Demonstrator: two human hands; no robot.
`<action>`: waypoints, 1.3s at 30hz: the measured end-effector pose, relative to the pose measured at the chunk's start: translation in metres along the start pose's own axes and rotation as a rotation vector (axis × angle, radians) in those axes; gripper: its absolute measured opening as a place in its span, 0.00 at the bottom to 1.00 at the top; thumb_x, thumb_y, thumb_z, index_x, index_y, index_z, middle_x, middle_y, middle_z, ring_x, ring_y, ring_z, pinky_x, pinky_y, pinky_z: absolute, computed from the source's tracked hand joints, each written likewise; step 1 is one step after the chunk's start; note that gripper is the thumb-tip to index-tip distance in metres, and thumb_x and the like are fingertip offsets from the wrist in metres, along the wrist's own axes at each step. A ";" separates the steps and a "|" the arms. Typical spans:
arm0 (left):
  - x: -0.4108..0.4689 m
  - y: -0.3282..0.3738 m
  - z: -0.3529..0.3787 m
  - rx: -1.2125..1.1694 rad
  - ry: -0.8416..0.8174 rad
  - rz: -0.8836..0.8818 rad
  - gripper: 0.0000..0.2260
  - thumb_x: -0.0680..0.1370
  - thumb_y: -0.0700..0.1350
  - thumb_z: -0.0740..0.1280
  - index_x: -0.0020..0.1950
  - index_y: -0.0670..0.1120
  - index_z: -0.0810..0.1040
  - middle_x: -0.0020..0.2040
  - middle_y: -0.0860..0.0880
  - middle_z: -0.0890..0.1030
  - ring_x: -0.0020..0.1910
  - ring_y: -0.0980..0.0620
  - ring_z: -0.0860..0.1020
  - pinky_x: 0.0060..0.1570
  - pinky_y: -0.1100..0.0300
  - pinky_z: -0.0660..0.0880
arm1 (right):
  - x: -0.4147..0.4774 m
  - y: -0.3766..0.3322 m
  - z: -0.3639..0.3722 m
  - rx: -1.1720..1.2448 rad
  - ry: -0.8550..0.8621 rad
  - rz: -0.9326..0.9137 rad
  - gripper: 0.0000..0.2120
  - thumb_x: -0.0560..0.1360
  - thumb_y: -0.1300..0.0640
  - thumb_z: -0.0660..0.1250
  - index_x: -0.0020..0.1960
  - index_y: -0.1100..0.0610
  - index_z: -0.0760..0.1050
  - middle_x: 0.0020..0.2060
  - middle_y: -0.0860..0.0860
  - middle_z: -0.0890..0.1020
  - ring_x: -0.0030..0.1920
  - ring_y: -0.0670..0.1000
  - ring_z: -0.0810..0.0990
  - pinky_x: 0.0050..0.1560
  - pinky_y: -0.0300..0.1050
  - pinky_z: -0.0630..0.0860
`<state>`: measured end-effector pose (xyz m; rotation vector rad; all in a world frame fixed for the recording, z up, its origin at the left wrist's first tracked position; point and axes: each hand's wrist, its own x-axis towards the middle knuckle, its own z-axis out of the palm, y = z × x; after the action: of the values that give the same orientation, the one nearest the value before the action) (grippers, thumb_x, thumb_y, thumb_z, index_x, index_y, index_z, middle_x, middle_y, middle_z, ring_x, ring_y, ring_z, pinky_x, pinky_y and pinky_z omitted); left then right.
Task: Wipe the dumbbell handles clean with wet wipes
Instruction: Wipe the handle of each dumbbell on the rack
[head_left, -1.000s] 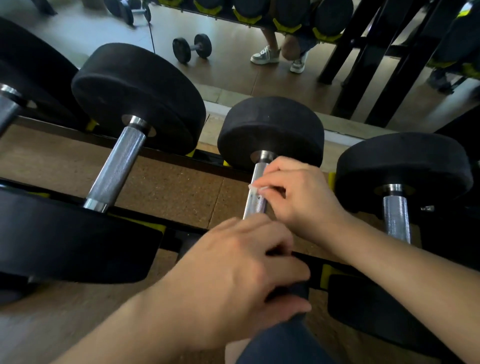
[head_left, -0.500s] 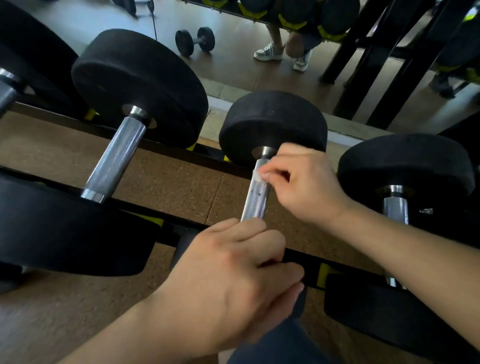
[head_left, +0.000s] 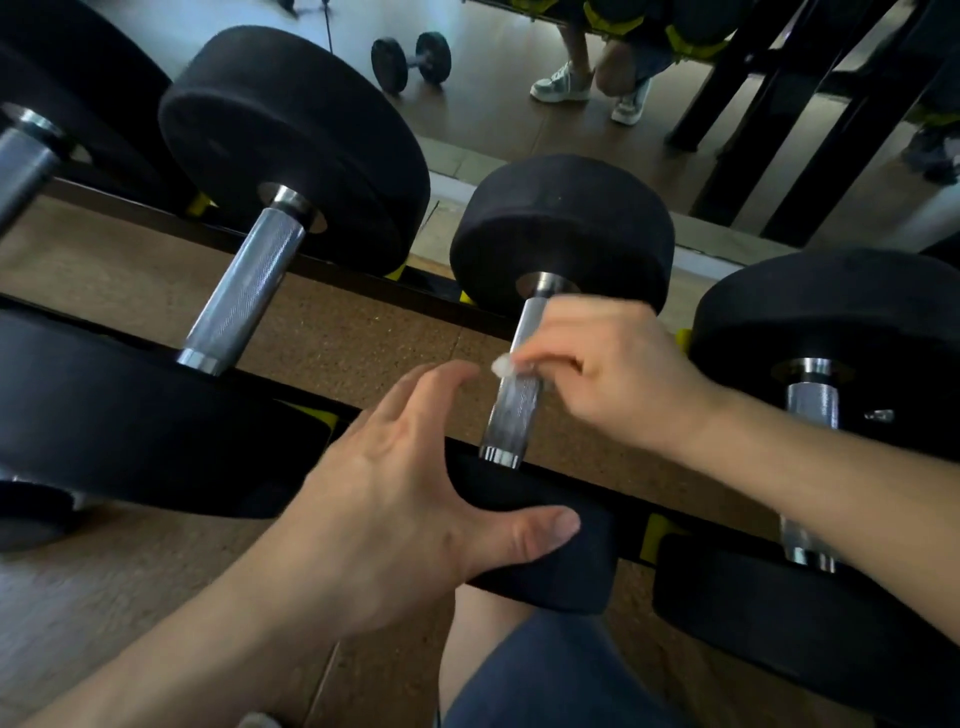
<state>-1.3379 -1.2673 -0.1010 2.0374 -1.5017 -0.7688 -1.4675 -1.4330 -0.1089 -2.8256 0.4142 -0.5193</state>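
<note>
A black dumbbell with a knurled chrome handle (head_left: 513, 415) lies on the rack in the middle of the view. My right hand (head_left: 608, 374) is wrapped over the upper half of that handle and holds a small white wet wipe (head_left: 502, 366) against it. My left hand (head_left: 410, 499) has its fingers spread and raised off the near black weight head (head_left: 540, 551), while its thumb lies across the head's top. Below the right hand the lower part of the handle looks wet and shiny.
A larger dumbbell (head_left: 244, 291) lies to the left and another dumbbell (head_left: 813, 405) to the right on the same black rack rail (head_left: 363, 291). A mirror behind shows a small dumbbell (head_left: 410, 60) on the floor and a crouching person's shoes (head_left: 561, 85). My knee (head_left: 545, 675) is below.
My right hand has slid the wipe down the handle toward me. My left hand has let go of the near weight head and spread its fingers, leaving the thumb on it.
</note>
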 end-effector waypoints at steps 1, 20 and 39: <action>0.000 0.001 -0.001 -0.001 -0.013 -0.009 0.50 0.54 0.79 0.61 0.72 0.66 0.49 0.72 0.68 0.57 0.70 0.62 0.60 0.59 0.65 0.60 | 0.000 0.000 0.000 0.005 0.016 0.006 0.12 0.76 0.56 0.63 0.42 0.59 0.83 0.37 0.51 0.80 0.37 0.49 0.77 0.38 0.46 0.74; 0.027 -0.021 -0.012 -0.434 -0.044 -0.076 0.37 0.65 0.67 0.63 0.73 0.61 0.61 0.68 0.62 0.69 0.65 0.64 0.68 0.59 0.65 0.67 | 0.019 0.010 0.001 -0.222 0.040 -0.039 0.09 0.75 0.60 0.64 0.43 0.60 0.82 0.36 0.51 0.76 0.37 0.47 0.72 0.34 0.41 0.72; 0.112 0.003 -0.009 0.131 0.202 0.432 0.11 0.77 0.45 0.67 0.59 0.52 0.82 0.50 0.51 0.82 0.48 0.53 0.80 0.50 0.53 0.77 | 0.002 -0.001 0.008 -0.209 0.234 0.361 0.07 0.75 0.59 0.66 0.48 0.57 0.83 0.39 0.51 0.83 0.39 0.49 0.81 0.36 0.41 0.77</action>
<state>-1.3073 -1.3756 -0.1096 1.7220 -1.8184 -0.2917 -1.4623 -1.4314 -0.1157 -2.7898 1.0555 -0.7654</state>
